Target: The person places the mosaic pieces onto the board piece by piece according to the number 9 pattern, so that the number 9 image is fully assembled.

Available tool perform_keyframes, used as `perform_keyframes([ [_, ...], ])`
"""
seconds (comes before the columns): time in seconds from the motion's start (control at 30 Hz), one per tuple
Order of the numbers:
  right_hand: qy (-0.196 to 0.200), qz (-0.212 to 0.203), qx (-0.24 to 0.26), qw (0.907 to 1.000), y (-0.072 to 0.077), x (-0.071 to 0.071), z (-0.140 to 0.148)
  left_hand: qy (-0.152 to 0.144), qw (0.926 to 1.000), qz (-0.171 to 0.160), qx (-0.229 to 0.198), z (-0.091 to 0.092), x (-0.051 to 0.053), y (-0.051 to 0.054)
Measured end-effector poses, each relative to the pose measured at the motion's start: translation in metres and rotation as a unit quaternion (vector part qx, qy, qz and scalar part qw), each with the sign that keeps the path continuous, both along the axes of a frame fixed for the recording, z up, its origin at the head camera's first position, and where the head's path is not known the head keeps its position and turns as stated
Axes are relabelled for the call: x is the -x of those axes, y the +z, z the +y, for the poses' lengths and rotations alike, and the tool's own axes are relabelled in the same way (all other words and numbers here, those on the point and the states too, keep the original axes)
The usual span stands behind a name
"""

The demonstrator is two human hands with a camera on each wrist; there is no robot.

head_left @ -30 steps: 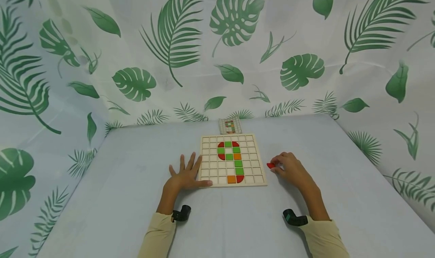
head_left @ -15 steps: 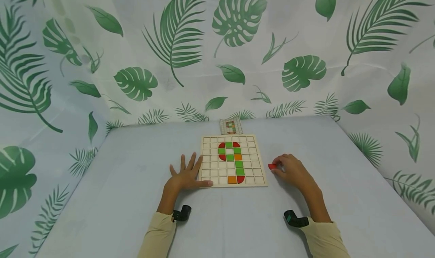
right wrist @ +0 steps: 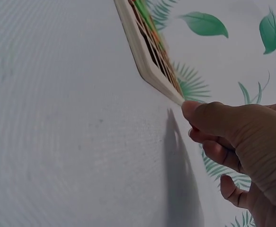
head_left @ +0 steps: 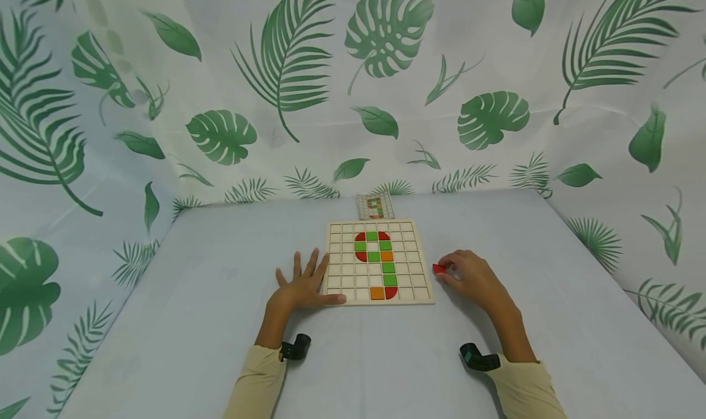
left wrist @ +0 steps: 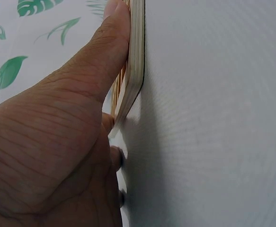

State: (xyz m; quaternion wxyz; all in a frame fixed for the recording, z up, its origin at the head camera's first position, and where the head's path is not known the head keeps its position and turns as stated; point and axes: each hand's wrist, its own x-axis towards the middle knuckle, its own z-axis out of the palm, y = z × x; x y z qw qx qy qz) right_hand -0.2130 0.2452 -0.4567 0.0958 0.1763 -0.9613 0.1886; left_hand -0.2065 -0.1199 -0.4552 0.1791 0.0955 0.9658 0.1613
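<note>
A wooden grid board (head_left: 409, 284) lies on the table, with green, orange and red tiles set in its cells in the shape of a 9. My left hand (head_left: 298, 289) is spread at the board's left side, its thumb over the front left corner and its fingertips by the left edge. Just off the board's right edge, my right hand (head_left: 469, 275) pinches a small red tile (head_left: 438, 269) between thumb and fingers. In the right wrist view the thumb and fingers hide that tile.
Behind the board lies a small card (head_left: 375, 206) printed with a similar 9 pattern on a grid. The table (head_left: 358, 358) has a pale cover. A leaf-printed cloth (head_left: 331, 100) hangs at the back and both sides.
My right hand has shifted only slightly, still pinching the red tile beside the board. The left hand stays where it was on the board. The head view has tilted a little.
</note>
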Motion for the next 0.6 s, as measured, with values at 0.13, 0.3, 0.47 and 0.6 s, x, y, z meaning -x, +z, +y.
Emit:
perform_keyframes([
  [0.13, 0.004, 0.004, 0.006, 1.0000, 0.003, -0.001, -0.003, 0.001, 1.0000, 0.003, 0.000, 0.000, 0.000, 0.000],
  [0.3, 0.012, 0.001, 0.006, 0.9999, 0.004, -0.002, -0.009, 0.002, 1.0000, -0.001, 0.004, 0.001, 0.000, 0.000],
  [0.47, 0.022, 0.001, 0.009, 0.9997, 0.005, -0.002, -0.015, 0.003, 1.0000, 0.001, 0.004, 0.001, 0.000, 0.000],
  [0.6, 0.036, 0.004, 0.016, 0.9992, 0.004, -0.001, -0.019, 0.002, 1.0000, 0.004, 0.002, 0.001, 0.000, 0.000],
])
